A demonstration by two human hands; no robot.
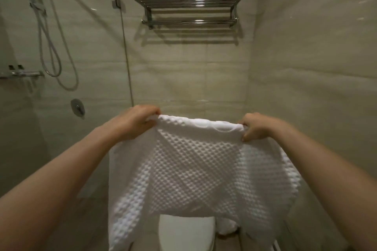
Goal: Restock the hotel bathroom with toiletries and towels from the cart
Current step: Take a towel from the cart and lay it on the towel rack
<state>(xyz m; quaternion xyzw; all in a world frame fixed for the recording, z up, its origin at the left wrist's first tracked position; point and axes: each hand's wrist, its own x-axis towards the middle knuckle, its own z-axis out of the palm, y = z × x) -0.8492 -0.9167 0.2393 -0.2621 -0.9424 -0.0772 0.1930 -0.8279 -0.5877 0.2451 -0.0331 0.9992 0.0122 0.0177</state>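
Note:
A white waffle-weave towel (195,169) hangs spread out in front of me, held up by its top edge. My left hand (138,120) pinches the top left corner and my right hand (257,126) pinches the top right corner. The cloth drapes down over both forearms and hides most of the toilet below. High on the back wall, well above the towel, is a chrome towel rack (189,11) with bare bars.
A glass shower screen (122,51) stands on the left, with a shower hose (51,47) and a small shelf (22,73) behind it. A white toilet lid (185,232) shows under the towel. Tiled walls close in on the right and back.

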